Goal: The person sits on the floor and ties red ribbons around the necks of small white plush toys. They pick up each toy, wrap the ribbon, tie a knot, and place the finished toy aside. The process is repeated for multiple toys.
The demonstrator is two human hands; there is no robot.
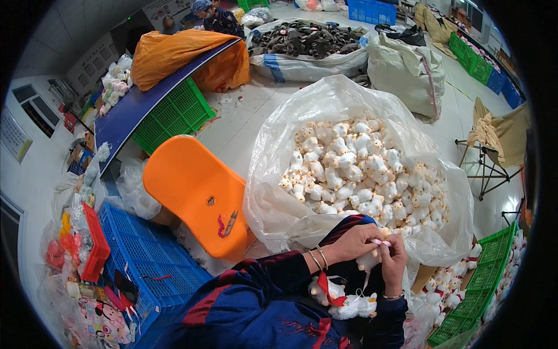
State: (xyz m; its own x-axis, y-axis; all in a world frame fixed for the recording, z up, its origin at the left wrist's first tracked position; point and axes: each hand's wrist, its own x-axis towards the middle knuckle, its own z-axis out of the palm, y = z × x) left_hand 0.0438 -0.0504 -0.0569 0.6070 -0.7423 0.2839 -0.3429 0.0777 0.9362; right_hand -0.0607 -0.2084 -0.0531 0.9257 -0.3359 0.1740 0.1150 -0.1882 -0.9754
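Head view: small white plush toy [368, 260], pink ribbon [381, 242].

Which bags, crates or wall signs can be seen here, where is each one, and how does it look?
Clear plastic bag: centre, open, full of small white plush toys.
Blue crate: lower left, rectangular lattice.
Green crate: under the blue board, lattice.
White sack: top, holding dark pieces.
Wall sign: far left, pale rectangle.

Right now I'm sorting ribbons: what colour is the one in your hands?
Pink ribbon, head view.
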